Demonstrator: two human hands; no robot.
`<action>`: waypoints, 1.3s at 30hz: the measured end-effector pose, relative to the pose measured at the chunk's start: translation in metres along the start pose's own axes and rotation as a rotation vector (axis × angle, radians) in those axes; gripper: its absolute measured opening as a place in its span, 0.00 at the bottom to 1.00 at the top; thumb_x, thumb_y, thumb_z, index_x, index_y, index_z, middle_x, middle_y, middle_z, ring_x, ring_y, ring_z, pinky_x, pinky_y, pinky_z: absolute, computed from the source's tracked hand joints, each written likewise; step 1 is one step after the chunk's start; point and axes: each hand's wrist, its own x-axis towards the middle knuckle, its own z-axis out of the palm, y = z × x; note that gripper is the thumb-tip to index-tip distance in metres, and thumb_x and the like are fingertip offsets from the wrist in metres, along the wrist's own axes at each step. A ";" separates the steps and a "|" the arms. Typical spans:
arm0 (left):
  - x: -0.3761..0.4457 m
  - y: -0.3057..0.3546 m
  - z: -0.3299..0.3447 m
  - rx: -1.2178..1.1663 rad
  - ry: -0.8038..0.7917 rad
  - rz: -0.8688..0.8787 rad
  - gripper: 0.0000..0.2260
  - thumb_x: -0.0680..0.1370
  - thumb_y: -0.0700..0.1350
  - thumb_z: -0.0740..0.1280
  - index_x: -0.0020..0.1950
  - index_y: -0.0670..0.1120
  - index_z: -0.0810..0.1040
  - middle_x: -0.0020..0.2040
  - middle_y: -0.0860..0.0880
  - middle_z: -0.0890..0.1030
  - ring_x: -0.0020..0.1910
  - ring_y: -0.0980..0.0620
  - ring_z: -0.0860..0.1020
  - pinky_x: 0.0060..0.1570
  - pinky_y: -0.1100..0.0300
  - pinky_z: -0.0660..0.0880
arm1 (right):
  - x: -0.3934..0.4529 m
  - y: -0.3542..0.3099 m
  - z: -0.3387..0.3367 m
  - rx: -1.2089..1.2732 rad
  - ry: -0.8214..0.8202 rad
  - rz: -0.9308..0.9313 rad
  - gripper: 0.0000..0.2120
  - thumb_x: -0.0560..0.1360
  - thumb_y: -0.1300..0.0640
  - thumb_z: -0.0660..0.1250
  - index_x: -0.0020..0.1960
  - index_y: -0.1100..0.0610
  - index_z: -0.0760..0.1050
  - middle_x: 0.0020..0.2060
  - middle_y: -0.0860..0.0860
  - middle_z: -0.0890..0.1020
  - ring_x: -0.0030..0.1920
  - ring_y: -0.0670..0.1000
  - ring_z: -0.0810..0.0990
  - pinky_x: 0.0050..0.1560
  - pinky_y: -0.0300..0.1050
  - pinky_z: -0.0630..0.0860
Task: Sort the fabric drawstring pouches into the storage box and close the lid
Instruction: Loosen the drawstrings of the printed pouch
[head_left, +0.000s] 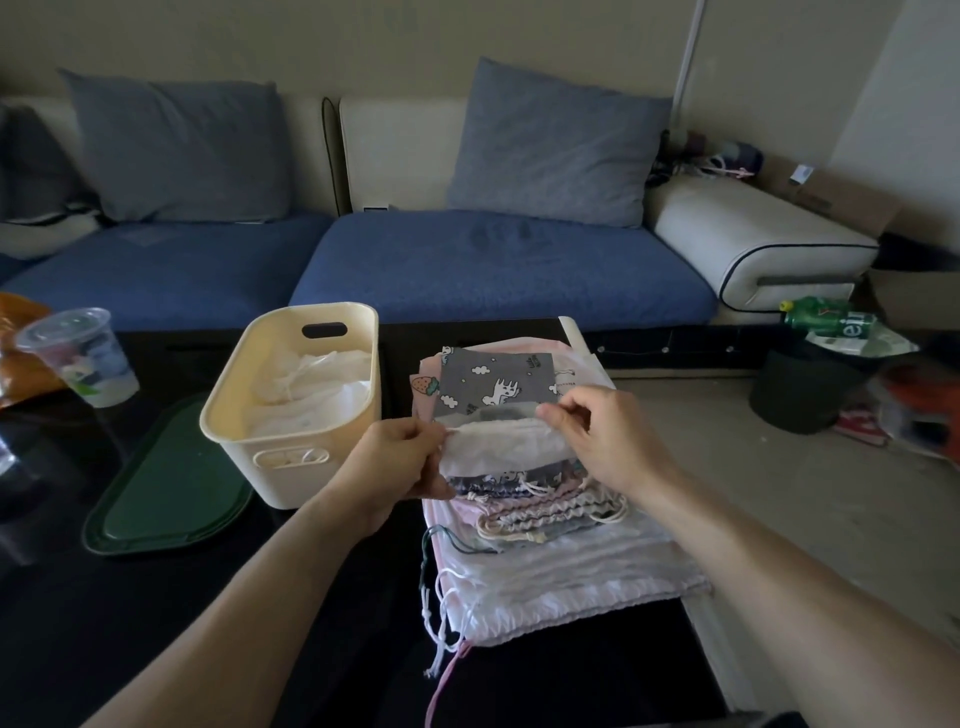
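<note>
A white fabric drawstring pouch (501, 446) is stretched between my two hands just above a pile of pouches (540, 519) on the dark table. My left hand (397, 460) pinches its left edge and my right hand (605, 441) pinches its top right edge. A grey pouch with white cartoon animals (493, 382) lies on top of the pile behind it. The cream storage box (296, 395) stands open to the left with white pouches inside. Its dark green lid (171, 483) lies flat on the table left of the box.
A clear plastic cup (78, 358) stands at the table's far left beside an orange bag (15, 353). A blue sofa (467, 260) with grey cushions runs behind the table. A black bin (800, 389) with green bottles sits on the floor at the right.
</note>
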 end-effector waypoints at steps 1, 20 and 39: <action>0.000 0.001 0.000 -0.075 -0.030 -0.059 0.13 0.84 0.44 0.61 0.46 0.35 0.75 0.30 0.44 0.69 0.22 0.51 0.71 0.30 0.55 0.80 | 0.000 -0.001 0.001 -0.005 0.001 0.008 0.16 0.79 0.49 0.69 0.35 0.54 0.73 0.26 0.44 0.72 0.29 0.41 0.73 0.29 0.32 0.65; 0.003 0.001 -0.012 0.535 0.179 0.017 0.34 0.80 0.66 0.54 0.37 0.38 0.80 0.30 0.37 0.79 0.27 0.45 0.78 0.36 0.58 0.74 | -0.004 0.020 -0.043 0.264 -0.408 0.460 0.27 0.77 0.43 0.66 0.26 0.54 0.64 0.20 0.49 0.62 0.22 0.49 0.60 0.27 0.37 0.63; -0.006 0.019 0.011 -0.692 -0.108 0.121 0.24 0.82 0.47 0.60 0.26 0.44 0.74 0.29 0.44 0.76 0.30 0.46 0.77 0.42 0.55 0.77 | 0.007 -0.020 -0.034 1.522 0.030 0.686 0.21 0.76 0.51 0.66 0.27 0.53 0.65 0.26 0.48 0.66 0.28 0.48 0.70 0.41 0.47 0.79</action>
